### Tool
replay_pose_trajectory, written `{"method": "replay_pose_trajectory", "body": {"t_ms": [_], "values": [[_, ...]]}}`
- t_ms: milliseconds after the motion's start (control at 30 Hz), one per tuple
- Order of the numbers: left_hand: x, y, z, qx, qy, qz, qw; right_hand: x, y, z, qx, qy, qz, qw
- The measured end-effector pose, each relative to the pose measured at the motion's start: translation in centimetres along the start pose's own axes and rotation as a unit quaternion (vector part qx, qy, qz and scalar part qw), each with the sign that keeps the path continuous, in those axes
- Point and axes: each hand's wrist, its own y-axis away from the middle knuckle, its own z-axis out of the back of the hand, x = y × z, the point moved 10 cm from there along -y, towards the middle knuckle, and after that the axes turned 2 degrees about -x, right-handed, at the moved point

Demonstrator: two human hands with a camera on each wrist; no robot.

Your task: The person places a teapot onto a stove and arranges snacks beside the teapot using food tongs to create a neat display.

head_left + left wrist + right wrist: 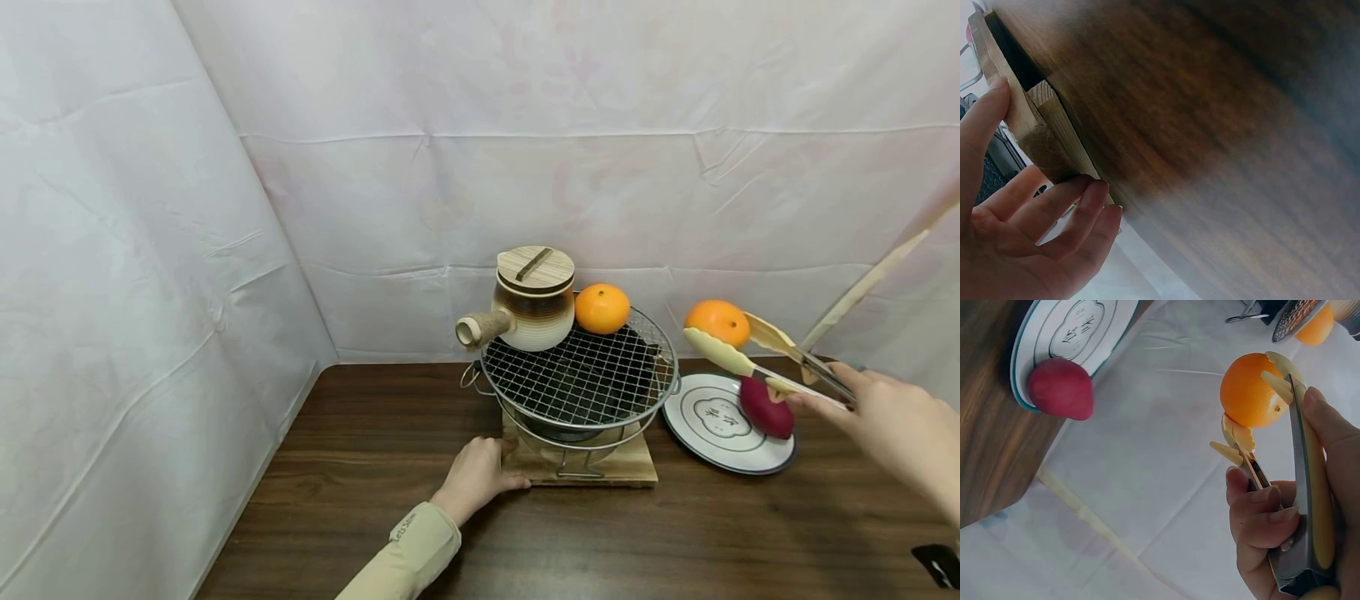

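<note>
My right hand (896, 417) grips metal tongs (821, 377) with pale yellow scalloped tips. Between those tips an orange (717, 322) is held up in the air, above the far edge of the plate; the right wrist view shows the tips on two sides of the orange (1250, 390). My left hand (476, 477) holds the front left corner of a wooden board (630, 471), thumb along the front edge and fingers at the side. On that board stands a round wire grill (592, 383), carrying a side-handled clay teapot (536, 321) and another orange (602, 309).
Right of the grill, a white plate (693, 408) with a dark rim bears a purple-red sweet potato (765, 408). The teapot's handle (487, 327) juts out left past the grill. White sheeting (450, 200) hangs behind and left of the dark wooden table (360, 450).
</note>
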Motion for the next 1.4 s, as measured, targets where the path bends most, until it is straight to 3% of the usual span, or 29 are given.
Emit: {"method": "replay_pose_trajectory", "body": {"t_ms": [200, 467, 700, 867, 1400], "values": [[-0.1, 0.0, 0.0, 0.002, -0.001, -0.003, 1.0000, 0.2, 0.1, 0.4, 0.001, 0.005, -0.003, 1.0000], [-0.1, 0.0, 0.1, 0.001, 0.001, -0.001, 1.0000, 1.4, 0.1, 1.6, -0.027, -0.005, 0.010, 0.9996], [-0.1, 0.0, 0.2, 0.003, 0.002, -0.001, 1.0000, 2.1, 0.0, 2.0, -0.005, 0.005, -0.009, 0.9999], [-0.2, 0.0, 0.3, -0.002, 0.003, -0.004, 1.0000, 2.8, 0.0, 2.4, -0.022, -0.011, 0.007, 0.9997], [0.0, 0.0, 0.1, -0.004, 0.003, -0.004, 1.0000, 5.2, 0.3, 2.5, -0.002, -0.005, 0.029, 0.9996]]}}
